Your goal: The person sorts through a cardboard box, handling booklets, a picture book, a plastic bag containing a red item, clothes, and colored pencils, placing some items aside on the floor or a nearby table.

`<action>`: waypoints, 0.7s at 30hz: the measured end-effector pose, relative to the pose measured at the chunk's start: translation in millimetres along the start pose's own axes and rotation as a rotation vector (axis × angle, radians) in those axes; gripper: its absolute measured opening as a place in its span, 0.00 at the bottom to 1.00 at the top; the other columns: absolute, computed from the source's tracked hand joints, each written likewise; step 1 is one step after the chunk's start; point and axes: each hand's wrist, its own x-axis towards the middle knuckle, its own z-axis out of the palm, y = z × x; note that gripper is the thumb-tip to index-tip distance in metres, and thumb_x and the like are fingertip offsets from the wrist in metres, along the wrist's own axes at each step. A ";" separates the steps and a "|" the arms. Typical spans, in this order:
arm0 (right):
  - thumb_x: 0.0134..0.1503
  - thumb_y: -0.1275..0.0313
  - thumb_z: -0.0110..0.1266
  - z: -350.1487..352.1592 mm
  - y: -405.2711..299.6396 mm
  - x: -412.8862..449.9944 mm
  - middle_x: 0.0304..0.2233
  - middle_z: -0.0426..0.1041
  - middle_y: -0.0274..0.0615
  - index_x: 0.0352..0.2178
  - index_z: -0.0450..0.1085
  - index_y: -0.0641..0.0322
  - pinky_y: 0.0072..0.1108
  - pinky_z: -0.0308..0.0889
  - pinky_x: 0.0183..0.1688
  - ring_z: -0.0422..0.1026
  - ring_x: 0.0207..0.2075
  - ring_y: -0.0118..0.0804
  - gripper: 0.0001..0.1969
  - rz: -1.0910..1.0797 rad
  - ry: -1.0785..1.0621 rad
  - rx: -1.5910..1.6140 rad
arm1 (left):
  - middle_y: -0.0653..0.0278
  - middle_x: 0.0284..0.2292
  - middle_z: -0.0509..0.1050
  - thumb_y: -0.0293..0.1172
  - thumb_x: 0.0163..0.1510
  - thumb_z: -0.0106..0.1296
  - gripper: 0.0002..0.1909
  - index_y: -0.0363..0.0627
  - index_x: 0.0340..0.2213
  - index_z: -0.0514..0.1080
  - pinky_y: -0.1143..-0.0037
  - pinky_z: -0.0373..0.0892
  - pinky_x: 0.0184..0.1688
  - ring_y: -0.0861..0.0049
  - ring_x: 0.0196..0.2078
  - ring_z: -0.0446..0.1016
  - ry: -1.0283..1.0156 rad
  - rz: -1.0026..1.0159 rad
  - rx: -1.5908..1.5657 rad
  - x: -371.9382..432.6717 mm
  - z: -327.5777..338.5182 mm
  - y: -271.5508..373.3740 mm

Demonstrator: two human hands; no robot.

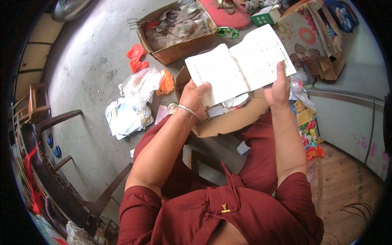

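An opened booklet [219, 72] with white pages and some writing is spread between my two hands. My left hand [194, 96], with a bangle on its wrist, grips the lower left of the booklet, thumb on the page. On the right side, my right hand [278, 87] holds the other page's edge, its thumb lying over the paper. Beneath the booklet stands an open cardboard box [235, 118] between my knees, with papers and small items inside. The booklet hides much of that box.
A cardboard box of crumpled cloths [162, 56] stands ahead. Left on the floor lie a stack of papers [122, 119], a clear plastic bag [142, 82] and red plastic [136, 58]. A flower-patterned carton [306, 36] and a grey cabinet-like panel [340, 113] stand on the right.
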 end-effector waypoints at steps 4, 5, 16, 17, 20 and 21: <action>0.58 0.62 0.35 -13.1 -5.3 11.6 0.50 0.59 0.43 0.50 0.53 0.68 0.29 0.53 0.53 0.59 0.51 0.39 0.23 -0.007 0.124 0.079 | 0.57 0.38 0.68 0.17 0.49 0.41 0.17 0.37 0.43 0.59 0.68 0.69 0.41 0.69 0.38 0.70 0.062 0.013 0.033 2.1 -3.9 0.9; 0.58 0.62 0.35 -16.4 -6.3 14.5 0.50 0.59 0.43 0.50 0.53 0.68 0.29 0.53 0.53 0.59 0.51 0.39 0.23 -0.034 0.144 0.091 | 0.57 0.39 0.68 0.16 0.49 0.40 0.17 0.37 0.43 0.60 0.70 0.67 0.42 0.69 0.39 0.69 0.066 0.045 0.048 4.2 -9.7 -0.2; 0.57 0.61 0.38 -57.3 -19.8 30.9 0.47 0.61 0.44 0.48 0.55 0.68 0.31 0.58 0.49 0.62 0.47 0.40 0.23 -0.060 0.393 0.086 | 0.57 0.37 0.68 0.16 0.48 0.40 0.18 0.35 0.43 0.60 0.73 0.67 0.39 0.71 0.36 0.69 0.127 0.127 0.228 14.2 -27.8 13.4; 0.58 0.62 0.36 -59.7 -21.2 32.0 0.47 0.61 0.43 0.48 0.55 0.68 0.30 0.57 0.50 0.62 0.48 0.39 0.22 -0.044 0.414 0.112 | 0.57 0.37 0.68 0.16 0.48 0.40 0.18 0.35 0.43 0.60 0.73 0.67 0.39 0.71 0.36 0.69 0.121 0.127 0.228 15.6 -28.3 13.7; 0.58 0.63 0.35 -70.8 -17.5 36.5 0.48 0.62 0.42 0.48 0.56 0.68 0.28 0.56 0.51 0.61 0.48 0.38 0.21 -0.039 0.406 0.151 | 0.57 0.37 0.68 0.16 0.48 0.40 0.18 0.35 0.43 0.60 0.73 0.67 0.38 0.71 0.36 0.69 0.141 0.106 0.303 17.3 -29.2 15.6; 0.59 0.63 0.35 -73.1 -15.9 36.9 0.48 0.62 0.42 0.48 0.56 0.68 0.28 0.56 0.51 0.61 0.49 0.38 0.21 -0.046 0.375 0.161 | 0.57 0.37 0.68 0.16 0.48 0.40 0.18 0.35 0.43 0.60 0.73 0.67 0.38 0.71 0.36 0.69 0.145 0.110 0.305 16.7 -30.0 15.6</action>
